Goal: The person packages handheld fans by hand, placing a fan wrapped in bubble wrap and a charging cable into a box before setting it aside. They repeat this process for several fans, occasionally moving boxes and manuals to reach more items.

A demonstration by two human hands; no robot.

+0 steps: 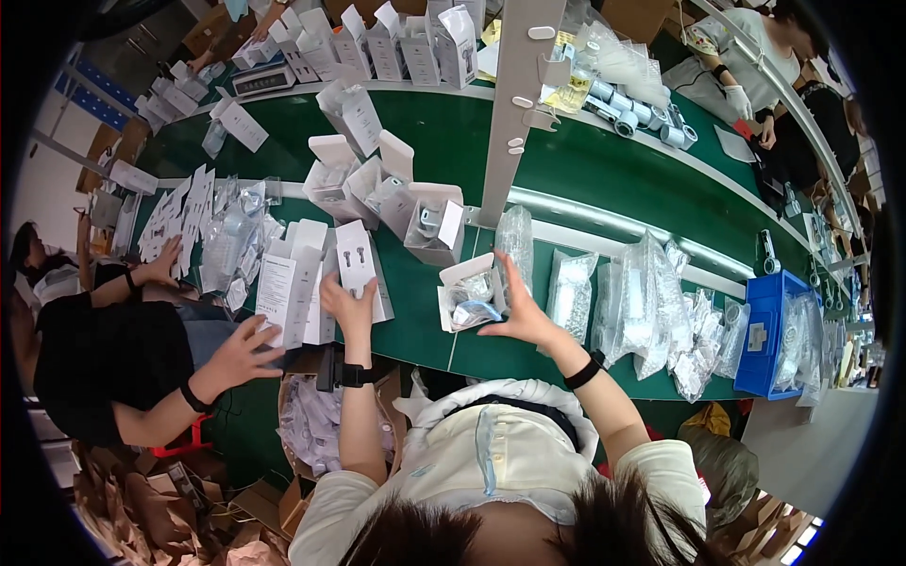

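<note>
Head view: green counter [420,330], blue bin [758,307] at three o'clock, open white box [445,308] at centre, printed carton [357,255] at nine; of the hands, the right hand [522,313] spreads wide, empty, beside the box, the left hand [349,305] half-curls over the carton, grip unclear.
</note>
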